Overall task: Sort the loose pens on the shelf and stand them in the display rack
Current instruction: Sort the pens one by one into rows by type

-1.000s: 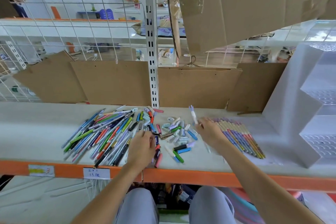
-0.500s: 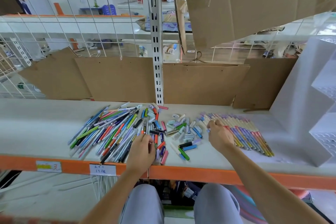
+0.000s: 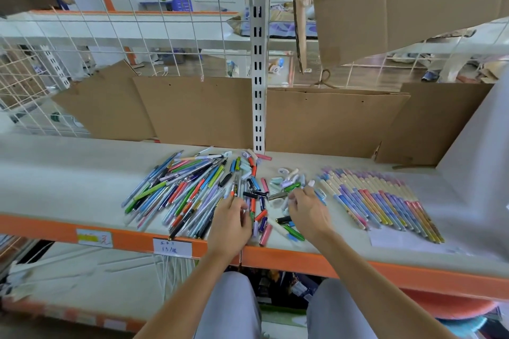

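I see the shelf (image 3: 68,173) as a pale board with an orange front edge, and I place everything else against the slotted white post (image 3: 258,63) that rises from the back of it. Brown cardboard (image 3: 198,110) leans along the back on both sides of the post, and more cardboard hangs above to the right of the post. At the far right, well away from the post, a white slab (image 3: 479,151) cuts into view; I cannot tell whether it is the rack. Left of the post's foot and nearer to me lies the pile (image 3: 179,192) of loose pens, crossing one another at all angles in blue, green, orange and lilac. Right of the post lies the row (image 3: 380,198) of pens, side by side and touching, with cream tops and purple, pink and yellow barrels. Straight in front of the post, between pile and row, sit scattered caps (image 3: 286,181) and short pieces. My left hand (image 3: 231,224) lies at the near right edge of the pile, below the post, fingers curled and pinching a pen (image 3: 234,190) with an orange band whose tip points back toward the post. My right hand (image 3: 307,210) is just right of it among the caps, its fingers bent down onto small pieces; whether it grips one I cannot tell. Two labels (image 3: 172,248) are stuck on the orange edge, left of the post.
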